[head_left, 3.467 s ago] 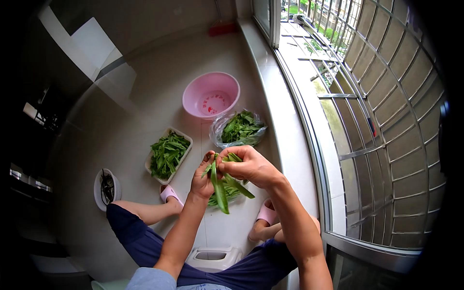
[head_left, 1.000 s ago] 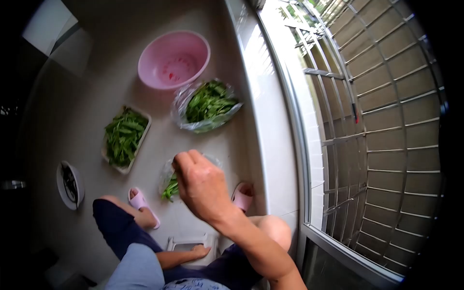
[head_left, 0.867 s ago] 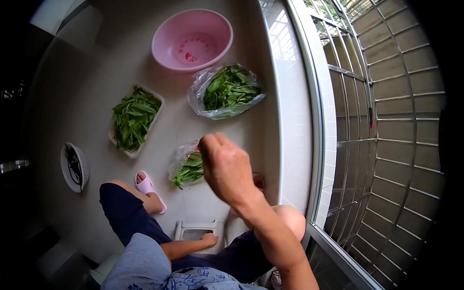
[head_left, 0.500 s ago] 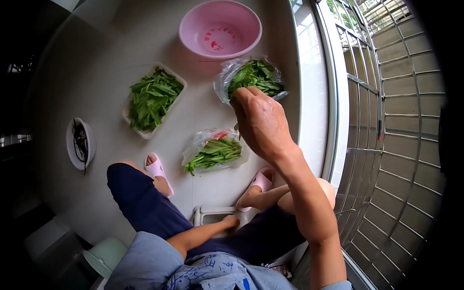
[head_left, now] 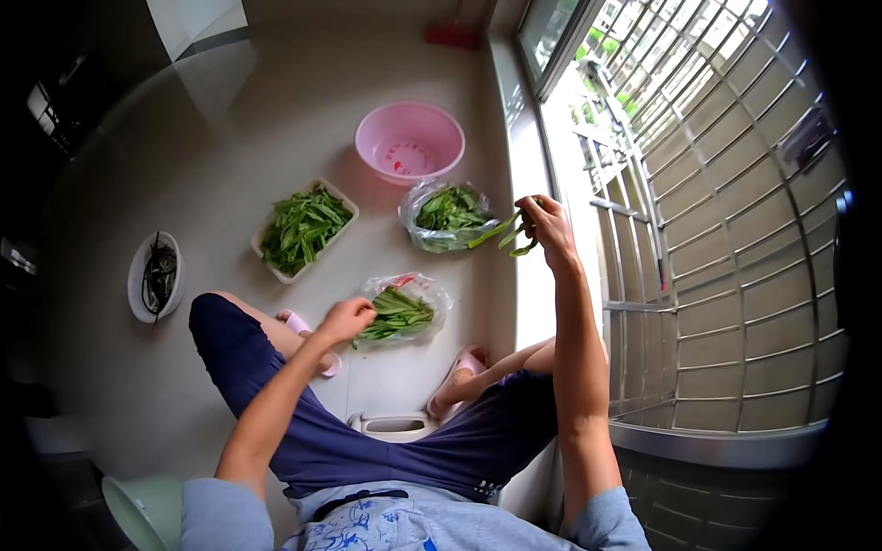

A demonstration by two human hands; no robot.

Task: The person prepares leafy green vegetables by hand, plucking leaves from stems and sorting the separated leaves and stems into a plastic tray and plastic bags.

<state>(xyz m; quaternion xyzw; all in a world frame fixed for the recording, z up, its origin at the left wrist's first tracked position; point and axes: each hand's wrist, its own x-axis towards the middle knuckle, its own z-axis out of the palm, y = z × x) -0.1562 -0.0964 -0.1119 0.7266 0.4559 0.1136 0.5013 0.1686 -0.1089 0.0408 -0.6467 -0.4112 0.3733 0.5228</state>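
My right hand [head_left: 549, 230] is raised beside the window ledge, its fingers closed on green leaves [head_left: 508, 235] that hang down to the left. Below it and to the left lies an open plastic bag of leafy greens [head_left: 452, 209]. My left hand [head_left: 348, 319] is at the left edge of a second, flatter bag of long greens [head_left: 401, 313]; its fingers are pressed together, and what they hold, if anything, is too small to name. Up and to the left of that hand stands a pale rectangular basket heaped with greens [head_left: 305, 228].
A pink basin [head_left: 410, 142] stands behind the bags. At the left is a white basket [head_left: 156, 277] with dark stalks. A small stool [head_left: 393, 424] is between my legs, and a pale green bucket [head_left: 145, 514] is at the lower left. Window bars rise on the right.
My right hand has moved right, from over the upper bag to the window ledge, and its leaves now show. My left hand has left the stool and reached forward to the lower bag.
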